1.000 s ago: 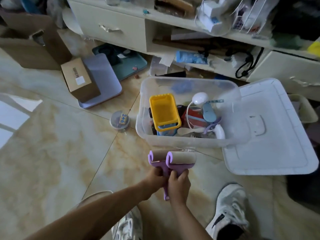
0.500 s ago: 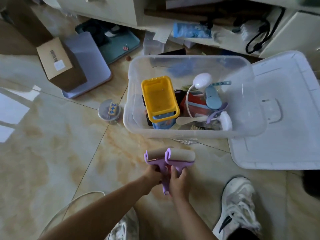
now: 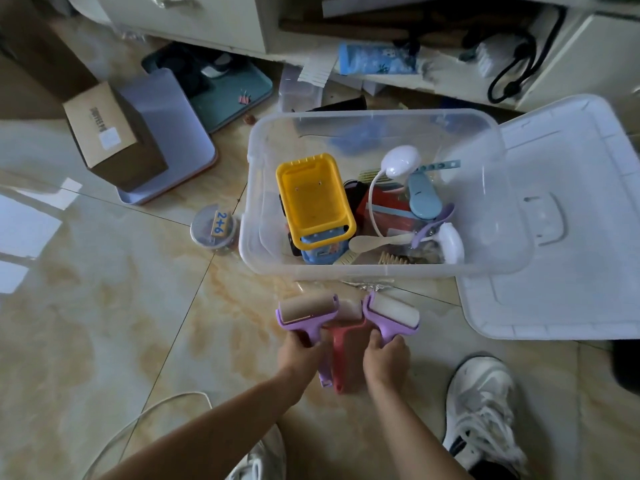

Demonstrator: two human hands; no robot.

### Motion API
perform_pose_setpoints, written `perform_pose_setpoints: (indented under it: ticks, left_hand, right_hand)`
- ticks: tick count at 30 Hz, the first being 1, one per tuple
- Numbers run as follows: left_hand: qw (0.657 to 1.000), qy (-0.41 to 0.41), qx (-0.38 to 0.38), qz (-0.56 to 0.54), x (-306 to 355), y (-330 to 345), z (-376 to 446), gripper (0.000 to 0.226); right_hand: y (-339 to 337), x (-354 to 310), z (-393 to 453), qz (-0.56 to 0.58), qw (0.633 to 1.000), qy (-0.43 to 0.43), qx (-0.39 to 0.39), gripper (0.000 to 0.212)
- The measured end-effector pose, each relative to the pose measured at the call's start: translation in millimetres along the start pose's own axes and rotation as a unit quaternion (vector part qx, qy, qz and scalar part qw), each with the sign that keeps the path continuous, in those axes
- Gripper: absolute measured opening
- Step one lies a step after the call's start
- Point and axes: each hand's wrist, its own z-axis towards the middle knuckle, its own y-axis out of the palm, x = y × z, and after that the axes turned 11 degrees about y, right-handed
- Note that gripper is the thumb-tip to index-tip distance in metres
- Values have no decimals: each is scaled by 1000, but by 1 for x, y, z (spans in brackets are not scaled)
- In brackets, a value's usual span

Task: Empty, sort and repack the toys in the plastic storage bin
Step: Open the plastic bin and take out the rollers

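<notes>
Each hand grips a purple roller, left hand (image 3: 300, 353) and right hand (image 3: 385, 355), fingers curled round the handles, above the floor (image 3: 104, 323) just before the storage bin (image 3: 374, 268), where glossy tiles and clutter under the cabinet (image 3: 194, 26) might let loose toys slide off unseen.

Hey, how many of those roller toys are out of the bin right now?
3. A purple roller in the left hand, a purple roller in the right hand, and a red roller between them. More may be hidden in the bin.
</notes>
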Motion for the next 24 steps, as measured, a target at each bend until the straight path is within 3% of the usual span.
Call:
perform_pose_setpoints:
  ticks: [5,8,14,19,24]
  left_hand:
    - [997,-21,68,26,5,-7,-8,9]
    - [996,-34,75,43,0,-9,-3,10]
    - [983,6,27,182,-2,-3,10,17]
    - [959,50,-62,272,16,4,3,26]
    - [916,117,-99,371,38,7,-17,16]
  right_hand:
    - [3,3,-7,-56,998,-15,10,41]
    - [7,5,-12,-79,996,-43,18,37]
    - [11,9,-17,-146,985,-87,-5,40]
    - [-1,-5,-25,-178,979,-97,-27,43]
    - [-23,-33,-41,-211,971,-105,-30,42]
